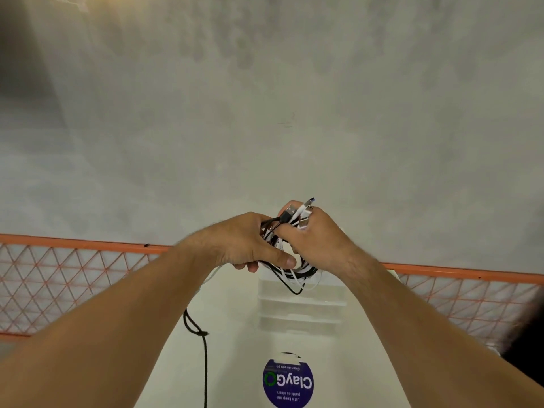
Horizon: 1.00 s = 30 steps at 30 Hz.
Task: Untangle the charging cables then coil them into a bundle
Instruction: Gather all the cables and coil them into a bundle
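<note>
Grey concrete wall fills the background above a white desk (235, 334) edged by orange mesh (73, 278), and over the desk's far edge both hands hold the black and white charging cables (290, 267) as a coiled bundle in the air. The left hand (244, 245) is closed around the coil's near side with its thumb pressed across it, while the right hand (318, 240) is closed on the far side with the plugs (297, 213) sticking up past its fingers. Much of the coil is hidden behind the hands, and a black cord (204, 363) on the desk runs out of the bottom edge.

Charging cables (290, 267), black and white, gathered in a loose coil held above the table. USB plug ends stick up at the top; loops hang below, one black loop lowest.
</note>
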{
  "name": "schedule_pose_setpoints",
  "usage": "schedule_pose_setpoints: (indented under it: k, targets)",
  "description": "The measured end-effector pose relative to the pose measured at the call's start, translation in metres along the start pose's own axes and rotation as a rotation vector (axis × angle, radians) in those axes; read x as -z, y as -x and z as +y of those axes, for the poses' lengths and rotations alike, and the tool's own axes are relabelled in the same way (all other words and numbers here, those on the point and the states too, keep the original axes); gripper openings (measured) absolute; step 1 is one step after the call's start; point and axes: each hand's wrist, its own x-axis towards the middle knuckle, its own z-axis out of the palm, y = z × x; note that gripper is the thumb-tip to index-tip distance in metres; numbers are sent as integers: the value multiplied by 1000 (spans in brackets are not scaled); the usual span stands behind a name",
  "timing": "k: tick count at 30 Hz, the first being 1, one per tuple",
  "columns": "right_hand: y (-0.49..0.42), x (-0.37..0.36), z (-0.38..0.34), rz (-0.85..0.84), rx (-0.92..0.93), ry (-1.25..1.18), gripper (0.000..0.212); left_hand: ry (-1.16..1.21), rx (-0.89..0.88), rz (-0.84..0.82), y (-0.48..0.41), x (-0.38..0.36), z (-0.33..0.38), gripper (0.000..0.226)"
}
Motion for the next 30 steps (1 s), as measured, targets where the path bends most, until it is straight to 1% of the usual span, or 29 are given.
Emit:
schedule_pose_setpoints:
  k: [3, 6, 8, 9, 11, 13, 16, 18, 19, 21, 23, 26, 28, 30]
  targets:
    - [-1, -4, 0, 49, 21, 15, 14, 32, -12, 123, -5, -9, -6, 34]
    - [-1, -6, -1, 80, 45, 10, 16, 122, 1, 220, -10, -18, -12, 21]
    - [1, -3, 1, 73, 42, -58, 15, 214, -5, 255, -12, -21, -17, 15]
    - [2, -1, 3, 61, 39, -71, 22, 248, -7, 275, -13, -22, -20, 16]
    - [6, 2, 6, 61, 39, -47, 43, 304, -6, 326, -16, -25, -23, 21]
    - [10, 2, 11, 141, 41, -51, 58, 360, -3, 376, -19, -28, -25, 25]
    - [17, -4, 19, 330, 33, -79, 66, 402, -15, 365, -22, -34, -24, 25]
    - [18, -7, 24, 408, -15, -152, 69, 416, -11, 362, -22, -38, -21, 27]
    - [19, -8, 27, 426, -48, -207, 67, 430, -7, 369, -22, -40, -20, 27]
    - [20, -11, 32, 423, -102, -312, 51, 454, -19, 379, -23, -41, -18, 25]
    - [24, -15, 37, 391, -101, -399, 42, 405, -47, 376, -22, -43, -18, 25]
    - [28, -13, 38, 331, -22, -406, 42, 279, -83, 322, -19, -45, -17, 29]
    - [27, -7, 34, 255, 10, -402, 37, 272, -92, 253, -16, -44, -14, 35]
    - [24, -3, 32, 201, 20, -378, 31, 265, -91, 198, -13, -40, -11, 34]
